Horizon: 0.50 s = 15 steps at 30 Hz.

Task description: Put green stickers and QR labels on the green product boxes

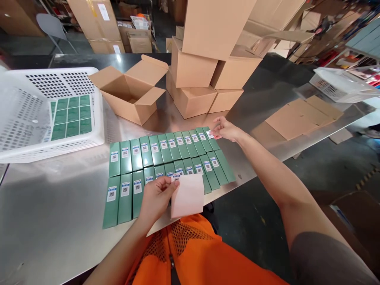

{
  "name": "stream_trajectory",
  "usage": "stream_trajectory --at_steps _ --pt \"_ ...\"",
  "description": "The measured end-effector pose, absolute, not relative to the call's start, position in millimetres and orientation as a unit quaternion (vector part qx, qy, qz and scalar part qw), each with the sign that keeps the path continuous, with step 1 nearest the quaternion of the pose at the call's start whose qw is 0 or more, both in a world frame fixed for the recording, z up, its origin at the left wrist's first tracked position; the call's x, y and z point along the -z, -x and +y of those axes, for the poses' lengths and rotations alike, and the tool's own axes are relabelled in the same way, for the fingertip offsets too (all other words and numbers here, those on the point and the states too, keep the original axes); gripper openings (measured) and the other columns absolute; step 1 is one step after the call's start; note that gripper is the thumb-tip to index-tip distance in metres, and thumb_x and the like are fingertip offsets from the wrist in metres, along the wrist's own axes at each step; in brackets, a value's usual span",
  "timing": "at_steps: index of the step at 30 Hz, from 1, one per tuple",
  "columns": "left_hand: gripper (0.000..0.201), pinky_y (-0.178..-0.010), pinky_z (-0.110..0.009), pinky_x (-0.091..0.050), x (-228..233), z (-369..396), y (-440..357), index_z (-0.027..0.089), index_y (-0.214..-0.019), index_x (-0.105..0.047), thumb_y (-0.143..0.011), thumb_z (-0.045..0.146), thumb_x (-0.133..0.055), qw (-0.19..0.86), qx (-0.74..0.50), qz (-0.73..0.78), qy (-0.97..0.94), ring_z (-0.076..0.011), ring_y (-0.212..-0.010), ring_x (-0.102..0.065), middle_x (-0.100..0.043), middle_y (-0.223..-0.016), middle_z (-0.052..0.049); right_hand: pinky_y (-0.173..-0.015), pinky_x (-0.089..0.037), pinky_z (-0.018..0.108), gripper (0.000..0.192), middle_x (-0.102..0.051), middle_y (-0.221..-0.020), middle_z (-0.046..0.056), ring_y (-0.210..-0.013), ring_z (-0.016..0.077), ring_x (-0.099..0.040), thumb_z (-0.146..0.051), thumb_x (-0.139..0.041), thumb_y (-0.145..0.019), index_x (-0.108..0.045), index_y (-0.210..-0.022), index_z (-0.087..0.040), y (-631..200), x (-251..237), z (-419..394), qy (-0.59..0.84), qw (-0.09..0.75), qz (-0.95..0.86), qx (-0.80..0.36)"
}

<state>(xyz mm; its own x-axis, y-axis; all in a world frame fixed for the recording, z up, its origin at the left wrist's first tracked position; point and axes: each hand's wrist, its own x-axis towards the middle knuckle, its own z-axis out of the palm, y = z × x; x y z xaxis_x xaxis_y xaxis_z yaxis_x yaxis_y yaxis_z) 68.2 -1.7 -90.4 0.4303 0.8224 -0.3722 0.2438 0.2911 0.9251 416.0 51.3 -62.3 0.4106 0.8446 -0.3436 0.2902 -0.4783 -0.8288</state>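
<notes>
Your left hand (156, 196) pinched a pale sheet of sticker backing (187, 196) between thumb and fingers, just above the near row of boxes. Your right hand (226, 129) reached to the far end of the back row, fingertips pressed together on a small white sticker (210, 134) there. The green boxes (166, 158) were long and thin, lying flat, side by side in two rows on the shiny metal table (59, 206). Each had a little white sticker with a blue top near one end. A white basket (44, 114) with more green boxes sat to the left. An open cardboard box (130, 93) stood behind the rows.
</notes>
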Motion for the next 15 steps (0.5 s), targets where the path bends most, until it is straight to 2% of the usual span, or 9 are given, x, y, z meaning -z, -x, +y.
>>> stream_trajectory --at_steps 6,11,13,15 --pt "0.042 -0.054 -0.023 -0.030 92 -2 -68 0.017 -0.066 -0.061 -0.070 0.057 -0.071 0.646 -0.222 0.481 -0.549 -0.0123 -0.055 -0.044 -0.055 -0.058 0.001 -0.054 -0.053 0.027 0.064 -0.059 -0.064 -0.005 -0.056 0.0144 -0.060 -0.006 -0.082 -0.063 -0.046 -0.114 -0.019 -415 62 65 0.816 0.277 -0.362 -0.356" --pt "0.042 -0.053 -0.023 -0.031 91 -3 -67 0.017 -0.066 -0.061 -0.070 0.057 -0.071 0.643 -0.230 0.484 -0.547 -0.0122 -0.055 -0.044 -0.056 -0.058 0.001 -0.059 -0.049 0.028 0.060 -0.059 -0.071 -0.002 -0.068 0.0175 -0.060 -0.013 -0.092 -0.044 -0.058 -0.093 -0.019 -415 44 69 0.857 0.220 -0.382 -0.266" --pt "0.040 -0.053 -0.023 -0.030 91 -3 -67 0.017 -0.065 -0.060 -0.071 0.055 -0.071 0.643 -0.239 0.481 -0.546 -0.0118 -0.054 -0.043 -0.054 -0.056 0.001 -0.065 -0.048 0.028 0.055 -0.059 -0.076 -0.002 -0.073 0.0166 -0.059 -0.024 -0.092 -0.050 -0.062 -0.095 -0.019 -400 39 56 0.850 0.228 -0.413 -0.234" --pt "0.039 -0.052 -0.023 -0.031 93 -3 -68 0.017 -0.065 -0.061 -0.072 0.053 -0.071 0.644 -0.245 0.476 -0.546 -0.0116 -0.053 -0.043 -0.053 -0.055 0.002 -0.069 -0.048 0.028 0.047 -0.060 -0.079 -0.003 -0.074 0.0145 -0.059 -0.040 -0.085 -0.066 -0.064 -0.104 -0.021 -371 40 34 0.806 0.256 -0.473 -0.247"
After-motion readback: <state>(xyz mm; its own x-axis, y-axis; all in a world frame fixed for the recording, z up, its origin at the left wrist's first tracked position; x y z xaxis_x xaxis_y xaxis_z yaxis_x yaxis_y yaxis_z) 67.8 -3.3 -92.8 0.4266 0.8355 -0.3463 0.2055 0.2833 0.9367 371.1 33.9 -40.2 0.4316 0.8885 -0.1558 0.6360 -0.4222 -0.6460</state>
